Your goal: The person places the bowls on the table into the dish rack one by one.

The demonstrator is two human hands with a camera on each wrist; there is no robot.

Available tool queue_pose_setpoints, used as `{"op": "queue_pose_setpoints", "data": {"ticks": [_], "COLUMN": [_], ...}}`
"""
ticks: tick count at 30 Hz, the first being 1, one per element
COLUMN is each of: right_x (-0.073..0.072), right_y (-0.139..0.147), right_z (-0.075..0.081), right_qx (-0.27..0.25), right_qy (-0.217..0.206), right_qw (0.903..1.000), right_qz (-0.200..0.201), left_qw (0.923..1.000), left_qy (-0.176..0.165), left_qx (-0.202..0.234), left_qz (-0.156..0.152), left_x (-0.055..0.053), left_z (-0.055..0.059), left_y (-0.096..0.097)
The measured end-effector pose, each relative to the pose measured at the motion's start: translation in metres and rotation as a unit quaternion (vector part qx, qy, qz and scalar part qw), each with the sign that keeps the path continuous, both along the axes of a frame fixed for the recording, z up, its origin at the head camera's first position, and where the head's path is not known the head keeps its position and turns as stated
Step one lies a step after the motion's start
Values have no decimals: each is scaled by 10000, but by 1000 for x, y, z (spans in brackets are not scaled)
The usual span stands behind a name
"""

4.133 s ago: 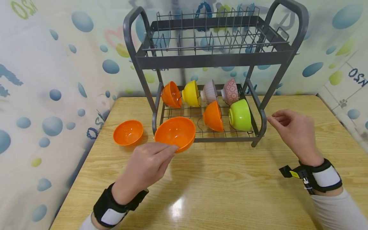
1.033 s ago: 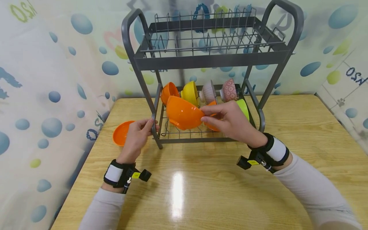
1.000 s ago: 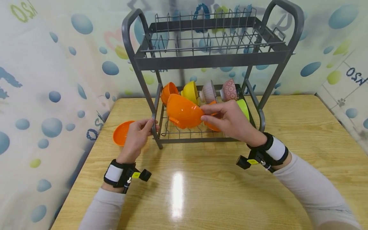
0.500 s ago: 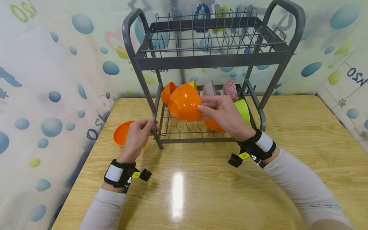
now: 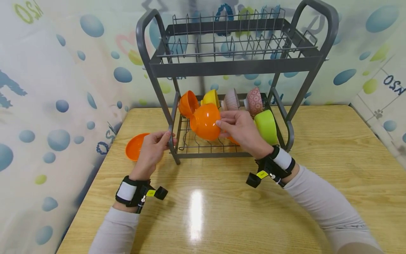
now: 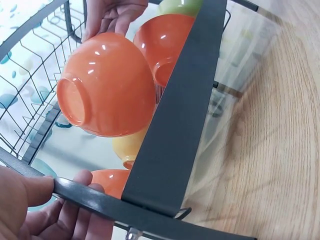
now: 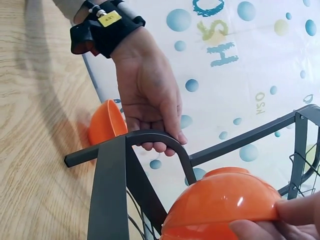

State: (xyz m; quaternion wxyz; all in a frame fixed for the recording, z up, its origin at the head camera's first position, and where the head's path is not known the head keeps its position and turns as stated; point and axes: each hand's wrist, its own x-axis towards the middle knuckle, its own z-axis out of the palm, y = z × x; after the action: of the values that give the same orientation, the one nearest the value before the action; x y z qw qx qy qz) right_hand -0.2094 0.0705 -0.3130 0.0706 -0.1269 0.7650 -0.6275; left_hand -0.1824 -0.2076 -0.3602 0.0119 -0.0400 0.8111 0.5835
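My right hand (image 5: pixel 242 132) pinches the rim of an orange bowl (image 5: pixel 205 121), tilted on its side with its foot to the left, over the front left of the lower tier of a grey dish rack (image 5: pixel 203 155). Whether the bowl touches the wires cannot be told. My left hand (image 5: pixel 151 151) grips the rack's left side bar (image 6: pixel 95 200), thumb on one side and fingers curled under it. Another orange bowl (image 5: pixel 134 146) stands on the table just behind that hand, partly hidden. A third orange bowl (image 6: pixel 162 42) in the rack is mostly covered by my right hand in the head view.
Along the lower tier's back row lean a small orange bowl (image 5: pixel 188 103), a yellow bowl (image 5: pixel 210 97), a striped bowl (image 5: pixel 231 100) and a pink patterned bowl (image 5: pixel 254 100). A green bowl (image 5: pixel 266 127) sits front right. The upper tier (image 5: pixel 234 65) overhangs them.
The orange bowl passed from my left hand to my right, turned onto its side, and has lately come lower into the rack. My left hand moved to the rack's side bar and stays there.
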Motion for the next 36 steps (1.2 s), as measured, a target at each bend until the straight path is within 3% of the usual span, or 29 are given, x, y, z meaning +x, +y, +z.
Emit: {"op": "queue_pose_setpoints", "data": {"ticks": [11,28,36], "right_x": [1,0,0], "right_y": [-7,-12,-19], "right_z": [-7,-18,-21], "right_qx": [400,1238,1266], "right_qy": [-77,336,567], "right_qw": [9990,9910,9894], "right_qz": [-177,-386,-432], "left_qw": [10000,10000,9999], "left_qy": [49,38,130], "left_qx": [-4,1,86], "left_qz": [11,18,-39], "left_x": [1,1,1], "left_z": [0,0,-2], "left_y": [0,1,1]}}
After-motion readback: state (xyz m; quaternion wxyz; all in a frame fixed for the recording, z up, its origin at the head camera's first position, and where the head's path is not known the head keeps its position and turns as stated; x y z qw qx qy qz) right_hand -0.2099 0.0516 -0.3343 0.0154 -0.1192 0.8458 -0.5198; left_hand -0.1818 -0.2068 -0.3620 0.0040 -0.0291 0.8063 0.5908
